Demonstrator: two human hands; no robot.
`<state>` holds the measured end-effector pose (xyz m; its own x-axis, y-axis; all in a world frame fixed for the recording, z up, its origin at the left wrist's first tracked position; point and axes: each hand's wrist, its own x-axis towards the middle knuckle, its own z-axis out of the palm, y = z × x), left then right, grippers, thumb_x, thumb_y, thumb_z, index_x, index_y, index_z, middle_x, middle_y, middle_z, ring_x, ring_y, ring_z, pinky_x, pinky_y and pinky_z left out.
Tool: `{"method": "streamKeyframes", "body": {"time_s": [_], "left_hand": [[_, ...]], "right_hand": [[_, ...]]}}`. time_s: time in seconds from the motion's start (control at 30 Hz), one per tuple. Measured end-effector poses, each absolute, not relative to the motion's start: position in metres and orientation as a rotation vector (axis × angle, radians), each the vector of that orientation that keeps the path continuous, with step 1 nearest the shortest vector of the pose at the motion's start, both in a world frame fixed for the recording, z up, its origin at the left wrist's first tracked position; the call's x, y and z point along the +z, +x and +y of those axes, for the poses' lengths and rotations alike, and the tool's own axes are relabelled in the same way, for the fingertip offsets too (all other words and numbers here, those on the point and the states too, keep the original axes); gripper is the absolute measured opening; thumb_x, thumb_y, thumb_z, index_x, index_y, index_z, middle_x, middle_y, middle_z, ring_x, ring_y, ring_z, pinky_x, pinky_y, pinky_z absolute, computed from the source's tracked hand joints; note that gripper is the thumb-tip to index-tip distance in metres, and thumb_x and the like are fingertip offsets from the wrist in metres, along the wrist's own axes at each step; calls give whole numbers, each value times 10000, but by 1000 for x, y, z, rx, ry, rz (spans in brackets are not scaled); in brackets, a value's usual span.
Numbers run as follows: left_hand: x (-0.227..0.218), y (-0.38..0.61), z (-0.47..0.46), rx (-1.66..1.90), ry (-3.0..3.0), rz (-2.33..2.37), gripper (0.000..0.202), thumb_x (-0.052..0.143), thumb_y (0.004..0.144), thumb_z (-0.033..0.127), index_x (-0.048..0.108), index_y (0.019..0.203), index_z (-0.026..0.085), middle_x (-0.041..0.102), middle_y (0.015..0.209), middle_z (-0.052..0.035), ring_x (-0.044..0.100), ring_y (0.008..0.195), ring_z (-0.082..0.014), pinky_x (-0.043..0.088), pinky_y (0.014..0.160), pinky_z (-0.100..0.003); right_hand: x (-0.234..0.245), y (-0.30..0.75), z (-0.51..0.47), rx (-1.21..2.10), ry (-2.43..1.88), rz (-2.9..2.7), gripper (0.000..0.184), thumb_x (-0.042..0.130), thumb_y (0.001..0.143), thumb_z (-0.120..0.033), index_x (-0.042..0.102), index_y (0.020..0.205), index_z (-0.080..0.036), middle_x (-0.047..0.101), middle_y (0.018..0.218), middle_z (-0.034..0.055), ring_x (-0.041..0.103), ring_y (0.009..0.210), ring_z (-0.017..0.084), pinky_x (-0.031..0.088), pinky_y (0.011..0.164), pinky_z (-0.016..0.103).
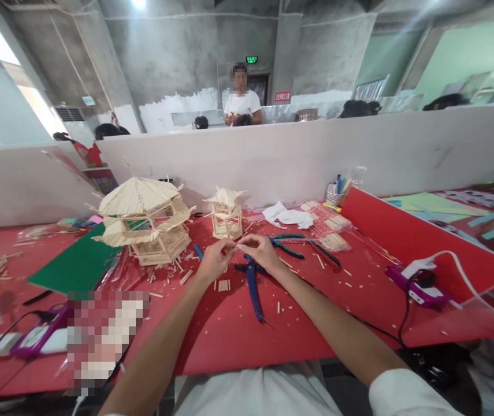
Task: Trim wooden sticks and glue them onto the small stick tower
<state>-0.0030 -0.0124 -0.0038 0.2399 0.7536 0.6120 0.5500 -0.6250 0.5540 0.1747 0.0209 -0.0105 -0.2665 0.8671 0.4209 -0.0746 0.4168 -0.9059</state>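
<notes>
Over the middle of the red table, my left hand [217, 258] and my right hand [260, 249] meet at the fingertips. Both are pinched closed; whatever lies between the fingers is too small to make out. Just behind them stands a small pavilion model [226, 216] of pale wooden sticks. A larger stick pavilion [143, 222] with two roof tiers is to the left. Below my right hand lies a blue-handled tool [253, 289], its head partly hidden by the hand. Short stick pieces [224, 285] lie in a row below my left hand.
Teal-handled pliers [290, 245], a white tissue [288, 216] and bagged sticks [335, 241] lie to the right. A red board [420, 245] leans beyond them, near a purple power strip [420, 286]. A green board [75, 263] lies left. A white partition [281, 156] closes the back.
</notes>
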Motion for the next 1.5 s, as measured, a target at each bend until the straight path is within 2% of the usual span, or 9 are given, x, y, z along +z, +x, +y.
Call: {"method": "streamKeyframes", "body": {"time_s": [0.43, 0.87, 1.2, 1.5], "left_hand": [[-7, -6, -7, 1349, 2223, 1191, 127, 622, 866, 284, 695, 880, 181, 713, 811, -26, 639, 717, -139, 496, 725, -251], [-12, -10, -6, 1354, 2248, 1192, 157, 630, 869, 319, 717, 900, 192, 740, 835, -38, 667, 741, -155, 515, 740, -267], [-11, -8, -7, 1345, 2232, 1244, 105, 620, 839, 203, 718, 874, 187, 734, 799, -20, 658, 706, -141, 499, 717, -245], [-6, -6, -9, 1295, 2216, 1210, 142, 623, 856, 250, 698, 965, 198, 741, 885, -31, 676, 785, -150, 506, 762, -246]], "right_hand": [[-6, 176, 19, 1071, -724, -1572, 246, 768, 685, -416, 699, 773, -196, 721, 777, 40, 661, 725, 193, 525, 714, 321], [-10, 178, 21, 1097, -696, -1591, 244, 775, 692, -402, 704, 801, -196, 727, 792, 41, 673, 723, 191, 536, 724, 323], [-14, 177, 21, 984, -711, -1650, 180, 720, 744, -360, 700, 804, -191, 729, 812, 53, 680, 748, 200, 536, 743, 320], [-11, 177, 23, 1074, -739, -1557, 232, 775, 672, -373, 696, 777, -182, 716, 781, 32, 656, 727, 173, 524, 720, 293]]}}
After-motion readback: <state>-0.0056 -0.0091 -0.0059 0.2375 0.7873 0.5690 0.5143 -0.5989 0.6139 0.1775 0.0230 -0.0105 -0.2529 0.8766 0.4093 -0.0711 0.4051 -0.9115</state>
